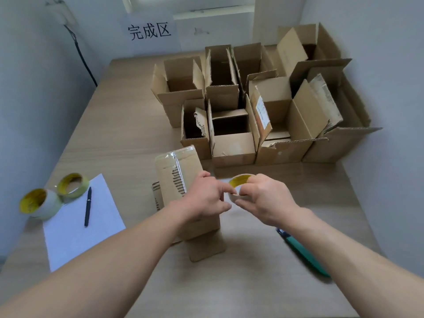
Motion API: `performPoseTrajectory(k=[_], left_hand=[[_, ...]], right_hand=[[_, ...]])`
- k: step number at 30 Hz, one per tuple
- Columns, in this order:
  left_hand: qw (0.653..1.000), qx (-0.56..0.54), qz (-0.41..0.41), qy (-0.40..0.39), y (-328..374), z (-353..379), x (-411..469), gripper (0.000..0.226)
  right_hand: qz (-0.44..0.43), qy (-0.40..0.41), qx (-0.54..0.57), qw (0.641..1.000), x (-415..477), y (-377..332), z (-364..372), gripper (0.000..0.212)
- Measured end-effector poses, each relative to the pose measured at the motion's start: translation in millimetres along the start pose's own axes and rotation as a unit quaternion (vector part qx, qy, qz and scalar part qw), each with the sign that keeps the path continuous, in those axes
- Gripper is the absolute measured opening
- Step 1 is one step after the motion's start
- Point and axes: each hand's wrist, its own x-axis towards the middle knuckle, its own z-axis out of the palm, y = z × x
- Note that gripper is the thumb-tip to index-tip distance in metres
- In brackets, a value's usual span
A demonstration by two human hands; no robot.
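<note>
Head view. The tape roll (239,185) is held in the air over the table (128,138), just right of the closed box (171,171) and a little above its near end. The roll is tilted, so its yellow-lined core opens upward and to the left; its axis leans the same way. The right hand (263,200) grasps the roll from the right, with fingers curled over the top rim and the thumb underneath. The left hand (204,198) comes in from the left with curled fingers, thumb and forefinger pinching at the roll's near left edge; I cannot tell whether a loose end of tape is caught there. Both forearms are bare and converge from the lower corners; the left wrist crosses above the box. The box's long axis runs near to far, leaning slightly left, and a shiny strip of tape runs along its top seam. To the right, partly under the right forearm, lies a green-handled tool (302,251). To the left is a white sheet (75,235) with a black pen (87,206) on it, and two more rolls (73,184) sit at its far left corner. A cluster of open boxes (231,143) stands behind, just beyond the hands. A paper sign (149,31) hangs on the far wall.
</note>
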Motion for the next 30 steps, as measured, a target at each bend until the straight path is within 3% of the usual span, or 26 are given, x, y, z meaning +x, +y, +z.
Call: performPoseTrajectory(k=[3, 5, 6, 8, 10, 14, 17, 19, 21, 30], left_hand=[[0.998, -0.018, -0.041, 0.034, 3, 6, 1, 0.016], [0.996, -0.052, -0.053, 0.058, 3, 9, 1, 0.012], [0.994, -0.069, -0.054, 0.066, 3, 9, 1, 0.011], [0.993, -0.085, -0.055, 0.063, 3, 9, 1, 0.014], [0.991, -0.101, -0.057, 0.059, 2, 8, 2, 0.022], [0.987, -0.137, -0.070, 0.050, 1, 4, 3, 0.028], [0.989, -0.121, -0.083, 0.033, 6, 0, 7, 0.025], [0.988, -0.121, -0.090, 0.031, 7, -3, 9, 0.023], [0.988, -0.120, -0.092, 0.022, 9, -4, 10, 0.021], [0.987, -0.127, -0.092, 0.025, 11, -5, 7, 0.022]], right_hand=[[0.038, 0.133, 0.089, 0.986, -28, -1, 4, 0.030], [0.134, 0.167, 0.106, 0.971, -56, 4, 11, 0.043], [0.200, 0.150, 0.085, 0.965, -72, 8, 16, 0.048], [0.318, 0.026, -0.002, 0.948, -106, 16, 35, 0.052], [0.358, -0.090, -0.038, 0.928, -133, 23, 54, 0.042], [0.367, -0.105, 0.024, 0.924, -152, 20, 66, 0.025], [0.382, -0.012, 0.178, 0.907, -145, -10, 51, 0.019], [0.345, 0.052, 0.249, 0.904, -137, -35, 41, 0.016], [0.299, 0.068, 0.305, 0.902, -127, -57, 34, 0.014], [0.209, 0.021, 0.254, 0.944, -84, -74, 20, 0.016]])
